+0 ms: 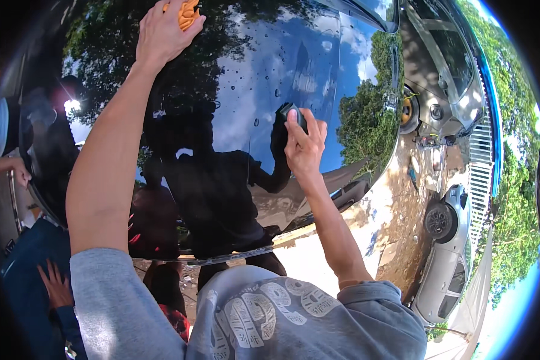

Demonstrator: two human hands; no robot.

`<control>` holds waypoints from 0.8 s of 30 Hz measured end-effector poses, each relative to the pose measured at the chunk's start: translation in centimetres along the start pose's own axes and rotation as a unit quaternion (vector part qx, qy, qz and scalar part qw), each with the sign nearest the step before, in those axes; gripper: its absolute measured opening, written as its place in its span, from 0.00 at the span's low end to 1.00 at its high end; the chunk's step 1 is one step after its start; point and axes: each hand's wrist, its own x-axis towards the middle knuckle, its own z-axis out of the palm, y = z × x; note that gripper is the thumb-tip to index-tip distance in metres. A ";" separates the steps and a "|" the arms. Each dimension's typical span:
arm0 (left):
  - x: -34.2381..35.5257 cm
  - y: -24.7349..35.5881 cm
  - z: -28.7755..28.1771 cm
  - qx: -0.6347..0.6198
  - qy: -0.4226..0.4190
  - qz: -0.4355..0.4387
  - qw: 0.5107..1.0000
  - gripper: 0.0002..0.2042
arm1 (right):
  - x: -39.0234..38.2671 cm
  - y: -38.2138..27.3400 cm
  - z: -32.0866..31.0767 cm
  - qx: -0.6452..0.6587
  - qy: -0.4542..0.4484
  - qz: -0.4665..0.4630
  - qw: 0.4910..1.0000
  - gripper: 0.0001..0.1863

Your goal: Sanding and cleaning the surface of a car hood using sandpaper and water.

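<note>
The glossy black car panel (234, 78), most likely a hood, spreads out before me, with water drops and reflections of sky and trees on it. At the upper left, my left hand (165, 36) is closed around a crumpled orange cloth (188, 14) over the panel. My right hand (306, 141) grips a small dark block (288, 111) against the shiny surface, right of the middle. The thumb lies along the block's top; its underside is hidden.
At the left edge is another person's hand (21, 172), and lower a hand (57, 285) rests on dark blue clothing. To the right, a grey car (441, 282) and another vehicle (444, 60) stand on dirt ground (399, 234) beside a white fence (480, 156).
</note>
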 end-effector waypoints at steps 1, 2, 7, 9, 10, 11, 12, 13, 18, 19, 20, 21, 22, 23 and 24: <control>0.0 0.0 0.0 0.003 0.004 0.000 1.000 0.21 | 1.3 0.7 0.4 -0.025 -0.010 0.016 1.000 0.15; 0.1 0.0 0.0 0.016 0.012 0.009 1.000 0.20 | 3.1 1.6 0.7 -0.049 -0.014 0.032 0.998 0.14; 0.2 0.2 0.0 0.011 0.003 0.006 1.000 0.20 | 5.4 2.8 1.5 -0.060 0.031 0.048 0.997 0.13; 0.1 0.2 0.1 0.005 0.008 0.003 1.000 0.19 | 0.9 -0.4 -0.4 -0.006 0.035 0.065 0.997 0.13; 0.0 0.2 0.2 0.005 0.007 0.002 1.000 0.19 | -0.4 -1.2 -0.9 0.029 0.046 0.060 0.997 0.12; 0.0 0.0 0.2 0.014 0.017 0.007 1.000 0.19 | -0.3 -0.8 -0.9 0.017 0.020 0.087 0.996 0.07; -0.1 -0.2 0.3 0.020 0.021 0.012 1.000 0.20 | 0.9 0.0 -0.5 0.014 0.012 0.104 0.994 0.07; -0.1 -0.4 0.4 0.020 0.016 0.013 1.000 0.20 | 3.1 1.5 0.5 -0.006 0.015 0.103 0.995 0.07; -0.1 -2.6 1.4 0.095 0.011 0.054 0.994 0.27 | 3.1 0.7 -0.4 -0.018 -0.025 0.155 0.987 0.09; -0.2 -3.0 1.6 0.120 0.021 0.044 0.992 0.27 | 1.0 -0.4 -1.2 0.017 -0.039 0.173 0.984 0.11; -0.3 -3.4 1.8 0.120 0.021 0.042 0.992 0.27 | 0.1 -0.5 -1.7 0.031 -0.041 0.156 0.986 0.16; -0.3 -3.6 2.0 0.118 0.019 0.041 0.992 0.27 | 1.0 0.0 -1.3 0.022 -0.016 0.124 0.992 0.14; -0.3 -3.9 2.1 0.112 0.010 0.043 0.993 0.27 | 2.5 1.0 -0.8 0.005 -0.010 0.121 0.993 0.12; -0.4 -4.0 2.3 0.112 0.006 0.045 0.993 0.27 | 4.5 2.1 -0.1 -0.024 0.017 0.113 0.993 0.07; -0.4 -4.1 2.3 0.116 0.014 0.045 0.992 0.27 | 7.2 3.8 0.6 -0.055 0.022 0.105 0.993 0.06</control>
